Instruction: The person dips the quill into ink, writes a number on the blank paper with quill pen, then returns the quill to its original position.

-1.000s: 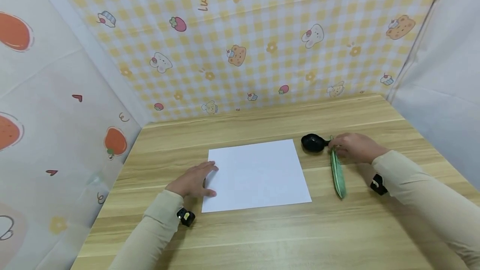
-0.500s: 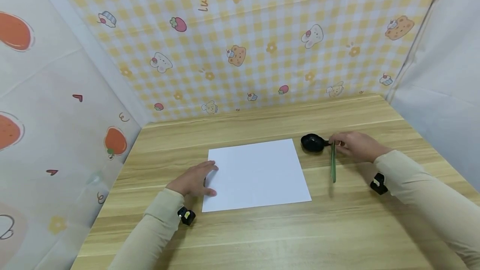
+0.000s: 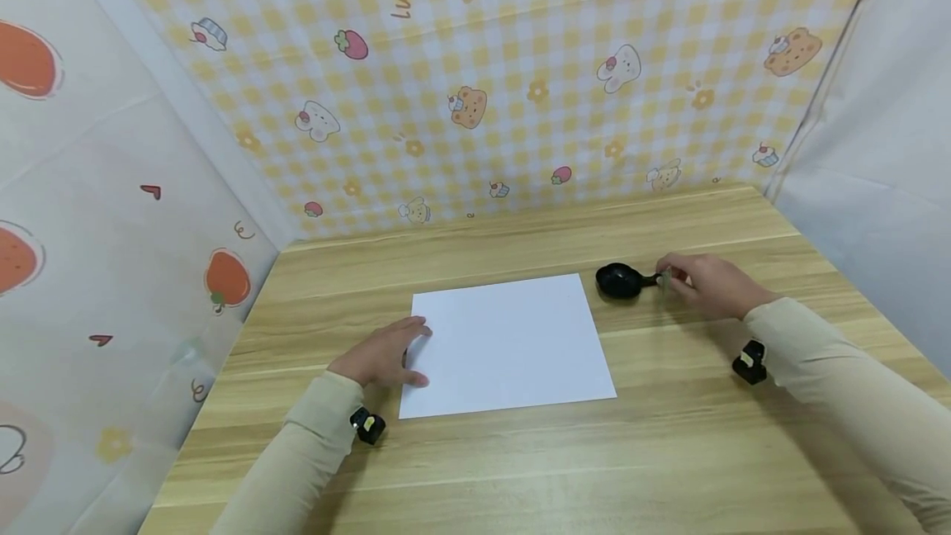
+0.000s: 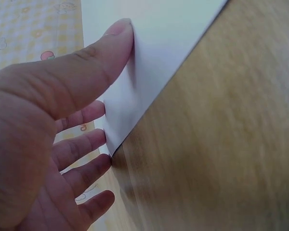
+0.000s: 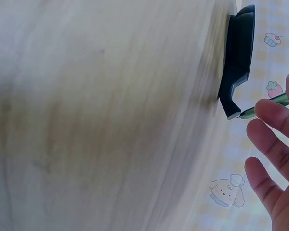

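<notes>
Right of the white rectangular paper sheet (image 3: 508, 345), my right hand (image 3: 709, 283) pinches a slim green strip (image 5: 281, 99) of unclear material, my left hand (image 3: 380, 355) lies loose at the sheet's left edge, and I judge this a holding step, next calling for a steady pinch clear of the black round-bowled spoon (image 3: 619, 281).

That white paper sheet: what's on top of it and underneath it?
Only the left hand shows over the paper sheet, at its left edge. It lies on the wood-grain table; anything directly beneath is covered, so I can't tell.
</notes>
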`<action>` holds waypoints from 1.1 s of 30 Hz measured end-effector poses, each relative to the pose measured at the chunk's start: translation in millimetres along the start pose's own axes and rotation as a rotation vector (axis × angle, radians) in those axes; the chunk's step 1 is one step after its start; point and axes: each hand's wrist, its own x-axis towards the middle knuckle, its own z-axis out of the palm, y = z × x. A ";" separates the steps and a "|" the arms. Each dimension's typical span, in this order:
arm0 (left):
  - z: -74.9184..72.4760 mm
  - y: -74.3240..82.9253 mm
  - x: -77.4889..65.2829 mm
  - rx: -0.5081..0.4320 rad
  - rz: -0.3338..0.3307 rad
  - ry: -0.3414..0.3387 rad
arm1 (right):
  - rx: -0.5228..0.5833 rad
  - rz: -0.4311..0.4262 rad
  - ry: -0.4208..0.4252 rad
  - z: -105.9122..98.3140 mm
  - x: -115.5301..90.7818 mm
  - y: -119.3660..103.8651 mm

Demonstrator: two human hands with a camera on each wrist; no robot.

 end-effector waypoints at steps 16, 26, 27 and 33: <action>-2.8 1.0 -1.2 -0.002 0.000 -0.011 | 0.181 -0.055 0.149 -5.1 3.6 0.1; 0.3 -2.3 0.4 0.000 0.006 -0.006 | 0.412 0.063 0.175 -6.1 3.7 -4.3; 0.5 -2.6 0.5 -0.001 0.008 -0.004 | 0.420 0.080 0.170 -6.1 3.9 -4.6; 0.7 -2.3 0.2 0.002 0.010 0.001 | 0.490 0.146 0.146 -4.4 5.2 -4.7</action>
